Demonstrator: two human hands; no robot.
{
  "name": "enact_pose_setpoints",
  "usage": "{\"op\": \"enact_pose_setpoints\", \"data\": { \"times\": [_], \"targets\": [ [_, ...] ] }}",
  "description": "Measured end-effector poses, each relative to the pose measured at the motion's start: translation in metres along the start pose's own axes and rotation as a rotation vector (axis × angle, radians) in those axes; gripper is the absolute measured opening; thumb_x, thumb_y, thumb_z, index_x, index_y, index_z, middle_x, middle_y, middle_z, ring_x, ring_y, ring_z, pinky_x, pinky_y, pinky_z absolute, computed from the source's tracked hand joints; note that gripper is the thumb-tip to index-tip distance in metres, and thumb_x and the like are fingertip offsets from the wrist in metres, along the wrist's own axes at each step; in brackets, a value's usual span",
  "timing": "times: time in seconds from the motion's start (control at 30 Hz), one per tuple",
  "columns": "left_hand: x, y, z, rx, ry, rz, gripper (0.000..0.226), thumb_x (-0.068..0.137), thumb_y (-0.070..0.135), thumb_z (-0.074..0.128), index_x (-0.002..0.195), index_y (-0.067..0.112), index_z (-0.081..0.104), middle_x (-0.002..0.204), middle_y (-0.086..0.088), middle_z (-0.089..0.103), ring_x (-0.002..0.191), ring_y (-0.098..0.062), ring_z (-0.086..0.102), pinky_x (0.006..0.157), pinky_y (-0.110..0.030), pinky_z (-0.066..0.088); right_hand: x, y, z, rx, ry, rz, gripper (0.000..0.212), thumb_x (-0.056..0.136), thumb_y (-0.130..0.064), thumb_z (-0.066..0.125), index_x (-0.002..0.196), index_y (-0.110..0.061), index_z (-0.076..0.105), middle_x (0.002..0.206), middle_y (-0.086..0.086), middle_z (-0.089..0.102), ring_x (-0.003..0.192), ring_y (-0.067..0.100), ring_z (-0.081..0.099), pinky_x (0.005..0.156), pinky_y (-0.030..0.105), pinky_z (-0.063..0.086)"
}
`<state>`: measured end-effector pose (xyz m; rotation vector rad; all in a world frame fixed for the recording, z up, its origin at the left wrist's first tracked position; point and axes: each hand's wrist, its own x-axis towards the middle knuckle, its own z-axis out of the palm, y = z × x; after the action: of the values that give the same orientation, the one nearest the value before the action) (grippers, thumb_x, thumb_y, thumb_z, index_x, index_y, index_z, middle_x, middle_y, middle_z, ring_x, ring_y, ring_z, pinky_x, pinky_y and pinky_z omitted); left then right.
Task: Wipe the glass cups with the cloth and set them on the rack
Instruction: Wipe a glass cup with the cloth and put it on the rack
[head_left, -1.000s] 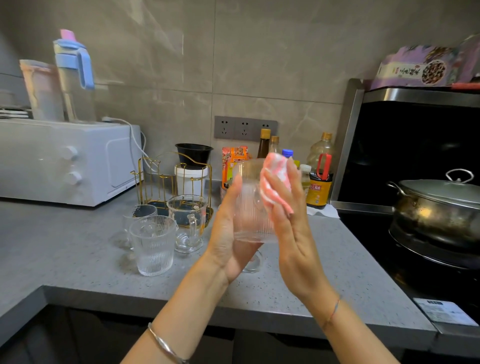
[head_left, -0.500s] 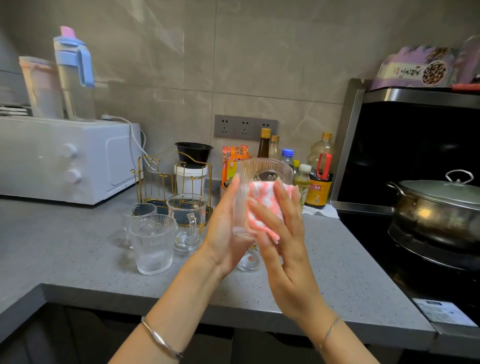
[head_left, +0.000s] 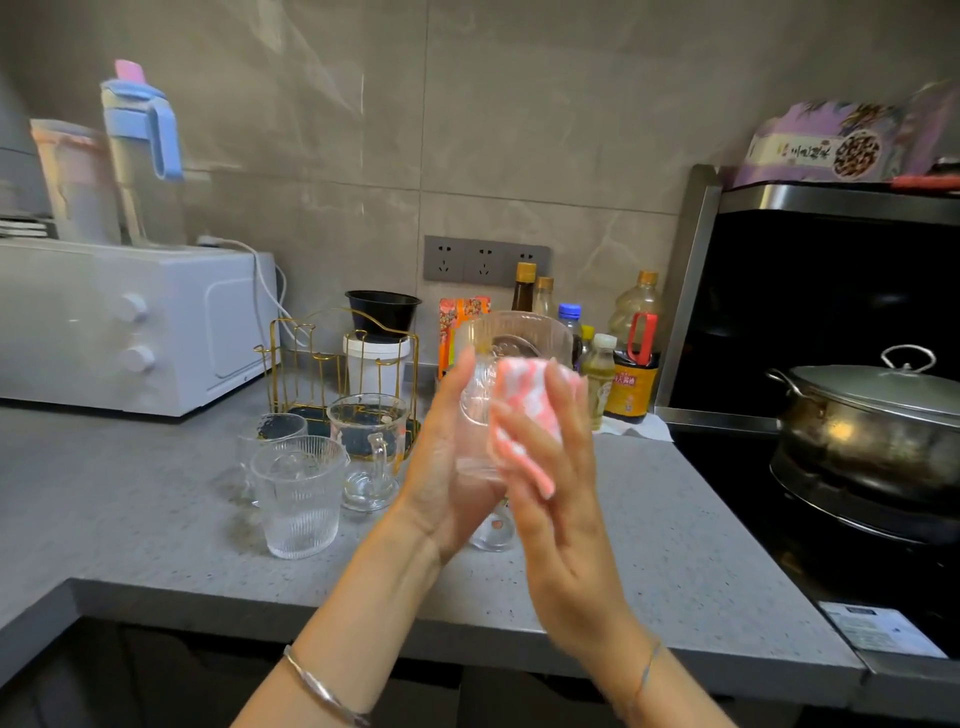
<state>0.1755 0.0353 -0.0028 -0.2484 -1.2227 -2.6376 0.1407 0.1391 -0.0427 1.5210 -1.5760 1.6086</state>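
Note:
My left hand (head_left: 447, 462) holds a ribbed glass cup (head_left: 506, 343) up above the counter, thumb and fingers wrapped round its side. My right hand (head_left: 550, 499) presses a pink-and-white cloth (head_left: 524, 410) flat against the cup's outer wall with straight fingers. Three more glass cups stand on the grey counter to the left: a ribbed one (head_left: 298, 496) in front, a handled mug (head_left: 369, 449) and another cup (head_left: 267, 436) behind. A further glass (head_left: 491, 532) shows below my hands. The gold wire rack (head_left: 332, 364) stands behind them with no cup on it.
A white microwave (head_left: 130, 327) with jugs on top sits at the left. A white tub with a black bowl (head_left: 382, 332) and sauce bottles (head_left: 628, 358) line the back wall. A lidded steel pot (head_left: 878, 415) sits on the black stove at the right.
The cloth and my right hand slid down from the cup's rim to its side wall. The cup turned slightly in my left hand.

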Motion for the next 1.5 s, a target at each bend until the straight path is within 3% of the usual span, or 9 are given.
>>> {"op": "enact_pose_setpoints", "data": {
  "times": [0.23, 0.47, 0.6, 0.83, 0.93, 1.17, 1.3, 1.4, 1.5],
  "targets": [
    [0.002, 0.001, 0.004, -0.070, -0.048, -0.039, 0.075, 0.080, 0.069, 0.044, 0.091, 0.003, 0.078, 0.095, -0.012, 0.071, 0.090, -0.021, 0.069, 0.098, -0.031, 0.048, -0.012, -0.002, 0.001, -0.088, -0.032, -0.038, 0.039, 0.101, -0.037, 0.034, 0.139, -0.041, 0.040, 0.160, -0.010, 0.009, 0.148, 0.024, -0.006, 0.120, 0.032, 0.006],
    [-0.001, -0.003, -0.001, 0.151, -0.021, -0.006, 0.058, 0.089, 0.058, 0.045, 0.121, 0.016, 0.069, 0.126, -0.012, 0.065, 0.115, -0.024, 0.059, 0.108, -0.042, 0.039, 0.022, -0.002, -0.014, -0.115, 0.039, 0.008, 0.039, 0.100, -0.037, 0.034, 0.138, -0.034, 0.043, 0.159, -0.016, 0.008, 0.148, 0.016, -0.008, 0.121, 0.043, 0.005],
    [-0.001, -0.006, 0.001, 0.159, -0.022, 0.008, 0.058, 0.091, 0.058, 0.045, 0.131, 0.018, 0.061, 0.131, -0.010, 0.062, 0.114, -0.021, 0.060, 0.105, -0.044, 0.041, 0.042, -0.002, -0.022, 0.058, 0.056, 0.092, 0.039, 0.098, -0.047, 0.034, 0.137, -0.051, 0.036, 0.158, -0.017, 0.011, 0.148, 0.011, 0.001, 0.117, 0.053, 0.015],
    [-0.001, -0.001, -0.003, -0.064, -0.057, 0.026, 0.065, 0.083, 0.057, 0.057, 0.122, 0.006, 0.066, 0.121, -0.014, 0.064, 0.097, -0.020, 0.068, 0.085, -0.031, 0.058, 0.015, -0.004, -0.001, 0.070, -0.008, 0.036, 0.042, 0.101, -0.038, 0.031, 0.142, -0.049, 0.030, 0.160, -0.006, 0.009, 0.149, 0.019, -0.001, 0.117, 0.056, 0.011],
    [0.003, 0.004, -0.007, -0.109, -0.065, 0.003, 0.079, 0.067, 0.060, 0.072, 0.118, 0.001, 0.063, 0.107, -0.015, 0.067, 0.094, -0.024, 0.068, 0.094, -0.034, 0.054, -0.007, -0.005, 0.008, -0.037, -0.070, -0.022, 0.042, 0.102, -0.033, 0.031, 0.143, -0.043, 0.032, 0.160, -0.011, 0.004, 0.148, 0.020, -0.008, 0.120, 0.044, 0.004],
    [0.004, 0.005, -0.005, -0.065, -0.022, -0.019, 0.072, 0.081, 0.064, 0.047, 0.106, 0.002, 0.073, 0.105, -0.016, 0.071, 0.093, -0.025, 0.071, 0.084, -0.035, 0.058, -0.006, -0.002, 0.002, -0.037, -0.054, 0.068, 0.043, 0.101, -0.040, 0.031, 0.143, -0.036, 0.035, 0.160, -0.015, 0.004, 0.148, 0.016, -0.008, 0.118, 0.047, 0.009],
    [0.002, 0.001, -0.007, 0.107, -0.019, 0.012, 0.061, 0.089, 0.056, 0.048, 0.124, 0.010, 0.066, 0.129, -0.017, 0.062, 0.113, -0.025, 0.061, 0.103, -0.040, 0.045, 0.014, -0.002, -0.010, -0.027, 0.005, 0.082, 0.043, 0.099, -0.048, 0.029, 0.140, -0.040, 0.038, 0.159, -0.018, 0.004, 0.147, 0.012, -0.009, 0.119, 0.045, 0.006],
    [-0.001, -0.008, -0.008, 0.164, -0.016, -0.002, 0.058, 0.085, 0.061, 0.052, 0.118, 0.017, 0.070, 0.120, -0.011, 0.067, 0.107, -0.021, 0.062, 0.104, -0.044, 0.041, 0.037, -0.007, -0.021, 0.071, 0.015, 0.120, 0.040, 0.097, -0.050, 0.032, 0.135, -0.062, 0.027, 0.159, -0.011, 0.012, 0.148, 0.011, 0.000, 0.119, 0.050, 0.011],
    [-0.002, -0.012, -0.005, 0.129, -0.053, 0.034, 0.061, 0.080, 0.060, 0.060, 0.122, 0.018, 0.067, 0.119, -0.010, 0.067, 0.108, -0.022, 0.062, 0.105, -0.047, 0.039, 0.046, -0.006, -0.025, 0.090, 0.017, 0.126, 0.042, 0.099, -0.038, 0.035, 0.136, -0.058, 0.030, 0.158, -0.016, 0.012, 0.147, 0.006, 0.005, 0.119, 0.051, 0.014]
  ]
}}
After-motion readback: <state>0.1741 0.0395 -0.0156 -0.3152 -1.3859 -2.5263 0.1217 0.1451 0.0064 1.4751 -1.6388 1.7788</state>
